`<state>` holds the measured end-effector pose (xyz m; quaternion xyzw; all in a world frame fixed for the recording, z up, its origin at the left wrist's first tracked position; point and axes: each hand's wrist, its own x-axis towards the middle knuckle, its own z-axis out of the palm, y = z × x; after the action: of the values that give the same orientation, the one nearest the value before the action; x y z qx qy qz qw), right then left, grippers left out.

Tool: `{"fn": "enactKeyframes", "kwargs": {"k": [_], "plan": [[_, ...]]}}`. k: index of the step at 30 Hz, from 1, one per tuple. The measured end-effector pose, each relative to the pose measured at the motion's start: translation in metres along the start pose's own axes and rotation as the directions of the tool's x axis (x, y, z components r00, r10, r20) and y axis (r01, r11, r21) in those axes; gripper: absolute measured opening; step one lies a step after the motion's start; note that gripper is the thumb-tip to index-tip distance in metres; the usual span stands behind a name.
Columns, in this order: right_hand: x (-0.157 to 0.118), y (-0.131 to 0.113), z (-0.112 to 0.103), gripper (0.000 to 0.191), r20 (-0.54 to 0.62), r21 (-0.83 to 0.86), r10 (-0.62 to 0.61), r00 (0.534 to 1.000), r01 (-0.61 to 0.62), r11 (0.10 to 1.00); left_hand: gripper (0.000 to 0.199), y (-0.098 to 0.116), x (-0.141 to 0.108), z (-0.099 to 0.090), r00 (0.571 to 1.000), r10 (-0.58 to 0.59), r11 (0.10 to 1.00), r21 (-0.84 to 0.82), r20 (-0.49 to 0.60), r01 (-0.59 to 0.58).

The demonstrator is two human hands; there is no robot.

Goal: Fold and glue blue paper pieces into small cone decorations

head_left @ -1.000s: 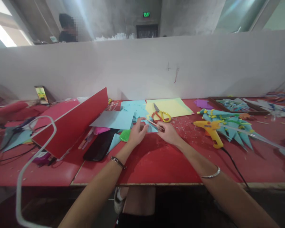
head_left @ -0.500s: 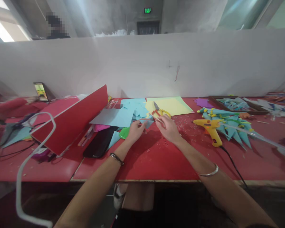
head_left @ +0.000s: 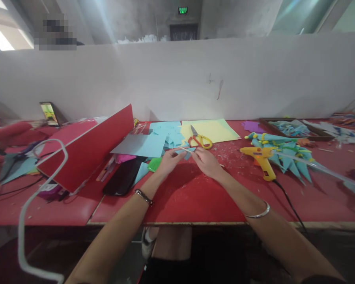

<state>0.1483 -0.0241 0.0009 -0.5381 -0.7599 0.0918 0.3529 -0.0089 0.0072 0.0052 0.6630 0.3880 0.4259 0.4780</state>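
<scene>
My left hand (head_left: pixel 168 162) pinches one end of a small piece of blue paper (head_left: pixel 181 151) above the table. Across that paper lies a thin pale stick (head_left: pixel 187 149), whose right end meets the closed fingers of my right hand (head_left: pixel 207 161). How the fingertips share paper and stick is too small to make out fully. Just beyond my hands, scissors (head_left: pixel 200 140) with red and yellow handles rest partly on a yellow sheet (head_left: pixel 221 131). A green packet (head_left: pixel 154 164) is close to my left wrist, beside a black phone (head_left: pixel 124 177).
A yellow glue gun (head_left: pixel 263 161) with a black cord stands right, before blue paper cones (head_left: pixel 288 156). A red board (head_left: pixel 97 146) leans on the left, near a bent white tube (head_left: pixel 23 236). Blue sheets (head_left: pixel 142 145) lie behind my left hand. A white partition (head_left: pixel 165 83) closes the back.
My right hand has turned slightly and lowered. The pale stick now lies across the blue paper between both hands; before, it rose from the right fingers.
</scene>
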Motion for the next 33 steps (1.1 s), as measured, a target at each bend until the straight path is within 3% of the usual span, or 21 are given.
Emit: {"fn": "enactKeyframes", "kwargs": {"k": [4, 12, 18, 22, 27, 33], "plan": [[-0.0004, -0.0008, 0.0006, 0.032, 0.009, 0.000, -0.007, 1.000, 0.007, 1.000, 0.036, -0.0013, 0.0006, 0.0011, 0.997, -0.012, 1.000, -0.017, 0.071, 0.013], [-0.0004, -0.0001, 0.0025, 0.032, 0.039, -0.009, -0.022, 0.999, 0.023, 1.000, 0.033, -0.0046, 0.0005, 0.0054, 0.997, -0.027, 0.988, -0.147, 0.069, 0.037], [-0.0006, 0.0001, 0.0025, 0.029, 0.047, 0.013, -0.034, 0.998, 0.034, 0.999, 0.035, -0.0015, -0.0006, 0.0050, 0.994, -0.028, 0.994, -0.099, 0.103, 0.038], [-0.0002, -0.0011, 0.0030, 0.029, 0.020, 0.053, -0.036, 0.999, 0.035, 0.998, 0.038, -0.0016, -0.0014, 0.0050, 0.990, -0.009, 0.997, -0.070, 0.142, 0.019], [0.0003, -0.0038, 0.0030, 0.025, -0.056, 0.137, 0.015, 0.998, -0.007, 0.991, 0.028, -0.0040, 0.0004, 0.0036, 0.988, 0.119, 0.991, -0.066, 0.101, -0.113], [-0.0002, -0.0035, 0.0029, 0.024, -0.103, 0.178, 0.067, 0.992, -0.048, 0.983, 0.032, -0.0033, 0.0009, 0.0030, 0.993, 0.050, 0.997, -0.068, 0.103, -0.043]]}}
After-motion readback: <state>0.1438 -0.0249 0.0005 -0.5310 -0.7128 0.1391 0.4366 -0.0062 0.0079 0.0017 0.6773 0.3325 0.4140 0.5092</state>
